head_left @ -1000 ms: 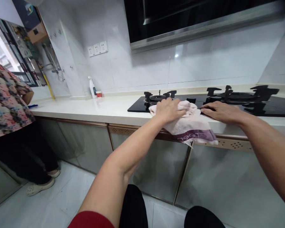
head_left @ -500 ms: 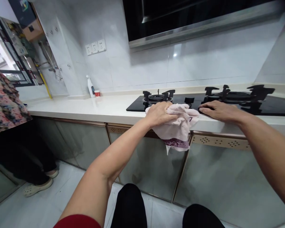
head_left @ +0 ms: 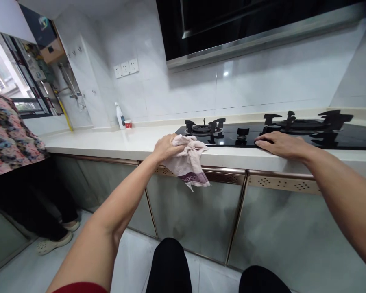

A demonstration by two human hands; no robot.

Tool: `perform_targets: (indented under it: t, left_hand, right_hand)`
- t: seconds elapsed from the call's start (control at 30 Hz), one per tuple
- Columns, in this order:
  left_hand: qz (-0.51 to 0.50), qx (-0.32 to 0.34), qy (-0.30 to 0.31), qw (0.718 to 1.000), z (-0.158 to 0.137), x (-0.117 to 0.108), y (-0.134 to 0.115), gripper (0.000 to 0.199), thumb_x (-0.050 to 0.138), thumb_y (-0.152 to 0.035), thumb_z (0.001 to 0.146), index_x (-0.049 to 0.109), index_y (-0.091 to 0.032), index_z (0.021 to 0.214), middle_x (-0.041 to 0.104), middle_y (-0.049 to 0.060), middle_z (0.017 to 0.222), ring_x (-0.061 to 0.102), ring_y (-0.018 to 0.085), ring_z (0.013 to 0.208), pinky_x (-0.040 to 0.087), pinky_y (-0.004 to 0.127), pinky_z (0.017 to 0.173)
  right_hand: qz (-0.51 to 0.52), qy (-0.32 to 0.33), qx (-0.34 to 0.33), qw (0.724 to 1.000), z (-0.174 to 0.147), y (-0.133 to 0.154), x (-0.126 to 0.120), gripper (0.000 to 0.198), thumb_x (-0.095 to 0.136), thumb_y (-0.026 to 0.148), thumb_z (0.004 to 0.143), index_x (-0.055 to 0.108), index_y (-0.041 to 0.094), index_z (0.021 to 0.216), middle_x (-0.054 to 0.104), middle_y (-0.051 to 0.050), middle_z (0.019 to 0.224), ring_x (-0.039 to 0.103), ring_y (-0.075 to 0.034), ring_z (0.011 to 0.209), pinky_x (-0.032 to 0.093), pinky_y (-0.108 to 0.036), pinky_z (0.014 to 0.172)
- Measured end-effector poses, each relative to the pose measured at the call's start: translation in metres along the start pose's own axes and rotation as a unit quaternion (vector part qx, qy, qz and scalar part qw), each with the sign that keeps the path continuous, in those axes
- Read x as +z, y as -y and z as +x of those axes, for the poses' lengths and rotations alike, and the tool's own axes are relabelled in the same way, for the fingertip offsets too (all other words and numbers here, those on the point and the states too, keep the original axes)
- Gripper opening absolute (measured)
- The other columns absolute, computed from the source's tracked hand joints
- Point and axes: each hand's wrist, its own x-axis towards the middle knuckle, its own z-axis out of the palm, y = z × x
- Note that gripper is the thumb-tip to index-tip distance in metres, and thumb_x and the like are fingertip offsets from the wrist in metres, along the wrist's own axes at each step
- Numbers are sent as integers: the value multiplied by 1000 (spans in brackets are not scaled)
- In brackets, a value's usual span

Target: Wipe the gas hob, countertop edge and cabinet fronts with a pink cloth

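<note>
My left hand point(head_left: 167, 147) is closed around a bunched pale pink towel point(head_left: 187, 156) at the front edge of the white countertop point(head_left: 128, 140). The towel's lower end, with a purple band, hangs over the edge in front of the cabinet. My right hand point(head_left: 280, 144) rests palm down at the front edge of the black gas stove point(head_left: 225, 140), holding nothing that I can see. Its fingers are stretched out and slightly bent. A black stove knob point(head_left: 242, 132) stands to the left of that hand.
A white spray bottle point(head_left: 120, 117) and a small red cup point(head_left: 128, 124) stand by the wall. Black burner supports point(head_left: 203, 127) rise from the stove, under a range hood point(head_left: 232, 32). Another person in a floral top point(head_left: 12, 134) stands at the left. Cabinet doors point(head_left: 192, 211) line the front.
My left hand has moved left along the counter edge with the towel, off the stove's front. My right hand has stayed in place. The view has shifted slightly.
</note>
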Motion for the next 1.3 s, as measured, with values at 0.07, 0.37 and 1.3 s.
perform_targets:
  t: [0.07,0.37,1.3]
  left_hand:
    - [2,-26,-13,1000,-2,-6,16,40,60,-60,82,67,-26,103,70,3,111,63,24,102,48,33,87]
    - [115,-64,-70,989,-18,-11,43,37,58,-59,85,65,-27,102,68,6,110,60,27,107,45,36,89]
    - [170,217,-220,936,-31,59,-7,82,42,-87,79,62,-23,126,64,10,96,54,26,88,37,41,79]
  right_hand:
    - [-1,-2,0,1000,1,0,1,63,26,60,89,64,31,130,56,-9,144,47,-37,135,40,-64,105]
    - [-5,11,11,1000,-3,9,-3,61,25,57,90,62,31,132,53,-9,147,47,-33,136,39,-61,106]
    - [-9,9,9,1000,1,2,-1,60,27,58,91,63,32,132,53,-7,148,45,-33,138,40,-62,107]
